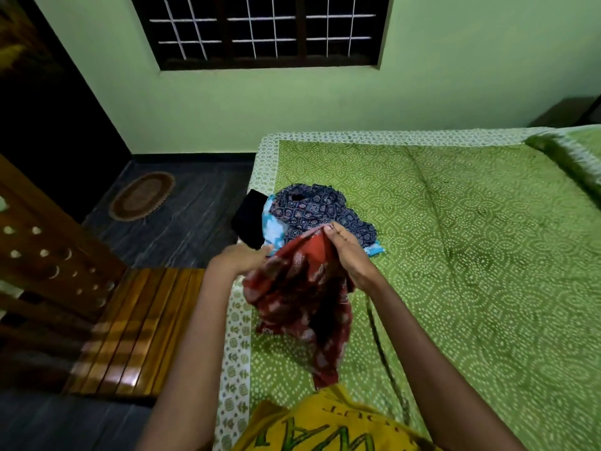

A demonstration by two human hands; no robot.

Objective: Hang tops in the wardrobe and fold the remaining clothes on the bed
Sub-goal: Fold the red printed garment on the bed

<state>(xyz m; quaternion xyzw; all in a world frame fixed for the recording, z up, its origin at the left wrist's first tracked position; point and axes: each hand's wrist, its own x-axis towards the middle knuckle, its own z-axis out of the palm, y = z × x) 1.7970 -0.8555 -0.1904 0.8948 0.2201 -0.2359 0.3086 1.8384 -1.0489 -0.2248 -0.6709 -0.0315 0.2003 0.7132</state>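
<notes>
A red printed garment [302, 304] hangs bunched above the near left part of the green bed [455, 255]. My right hand [348, 252] pinches its top edge. My left hand [242, 260] grips its left side, the fingers partly hidden in the cloth. Behind it on the bed lies a small pile: a dark blue patterned garment [322, 211] on top, a light blue one [273, 227] under it, and a black one [250, 219] at the bed's left edge.
A wooden slatted chair [130, 327] stands left of the bed. Dark floor with an oval mat [141, 196] lies beyond it. A dark doorway or wardrobe side [48, 125] is at far left, a barred window [260, 27] ahead. Pillow area [579, 151] at far right.
</notes>
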